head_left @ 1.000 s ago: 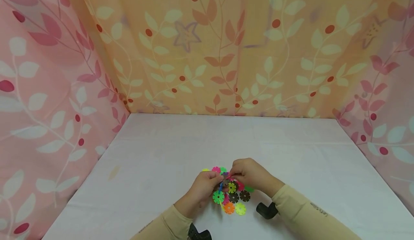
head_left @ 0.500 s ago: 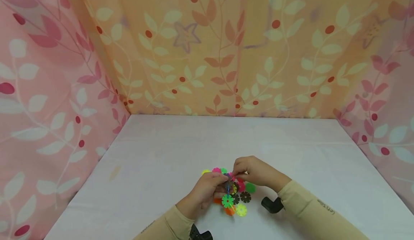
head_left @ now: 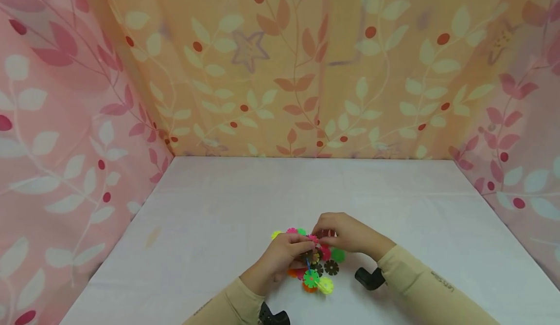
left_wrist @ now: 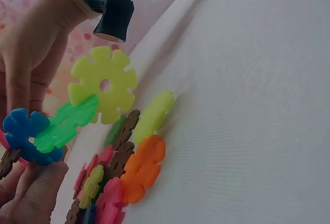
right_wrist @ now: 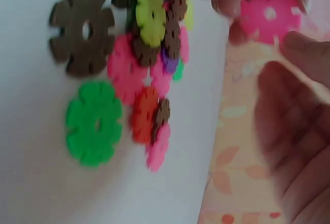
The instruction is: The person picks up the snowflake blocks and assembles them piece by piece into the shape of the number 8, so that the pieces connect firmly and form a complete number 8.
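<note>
Toothed plastic discs, slotted together, hang as a chain from my left hand (head_left: 282, 254). The chain includes a pink disc (right_wrist: 270, 13), a blue disc (left_wrist: 32, 136), a green disc (left_wrist: 67, 123) and a yellow disc (left_wrist: 104, 85). My left fingers pinch it at the pink and brown end; part of this grip hides behind the discs. My right hand (head_left: 350, 232) is close beside it. In the right wrist view, the right thumb touches the pink disc's edge, while the other fingers, blurred, stand apart from it.
Loose discs lie in a pile on the white table (head_left: 218, 208) under the hands. Among them are an orange disc (left_wrist: 144, 168), a green loose disc (right_wrist: 94, 123) and a dark brown disc (right_wrist: 82, 31). Patterned cloth (head_left: 280, 72) encloses the table's back and sides.
The chain's green end has swung to the right in front of the pile. My right hand has shifted slightly right, and its thumb and fingers have spread apart.
</note>
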The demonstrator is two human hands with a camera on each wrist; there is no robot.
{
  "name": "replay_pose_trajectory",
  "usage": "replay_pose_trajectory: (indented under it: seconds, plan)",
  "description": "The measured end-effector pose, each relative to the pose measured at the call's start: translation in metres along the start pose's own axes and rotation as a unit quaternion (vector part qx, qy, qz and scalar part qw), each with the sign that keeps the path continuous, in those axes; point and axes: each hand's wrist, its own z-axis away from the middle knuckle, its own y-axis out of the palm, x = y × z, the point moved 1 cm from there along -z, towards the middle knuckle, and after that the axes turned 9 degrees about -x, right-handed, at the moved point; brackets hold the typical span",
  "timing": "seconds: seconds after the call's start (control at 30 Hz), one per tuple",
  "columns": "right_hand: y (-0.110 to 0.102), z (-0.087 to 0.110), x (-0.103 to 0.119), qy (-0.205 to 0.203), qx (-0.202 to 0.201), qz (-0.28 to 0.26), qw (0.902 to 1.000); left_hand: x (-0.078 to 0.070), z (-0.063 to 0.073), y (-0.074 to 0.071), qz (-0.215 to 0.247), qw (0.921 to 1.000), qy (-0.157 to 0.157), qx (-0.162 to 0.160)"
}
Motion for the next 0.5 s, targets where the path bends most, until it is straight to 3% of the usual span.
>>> replay_pose_trajectory:
  seconds: [0.13,0.3,0.5]
  plan:
    - [-0.001,0.007,-0.012,0.072,0.039,0.015,0.9965,0.002,0.001,-0.002,0.014,0.9999,-0.007,-0.002]
    - [0.003,0.018,-0.026,0.144,0.091,0.013,0.9853,0.005,0.004,-0.006,0.018,0.9997,-0.014,0.003]
    - [0.012,0.025,-0.032,0.164,0.093,0.027,0.9817,0.004,0.006,-0.008,0.022,0.9995,-0.02,0.007]
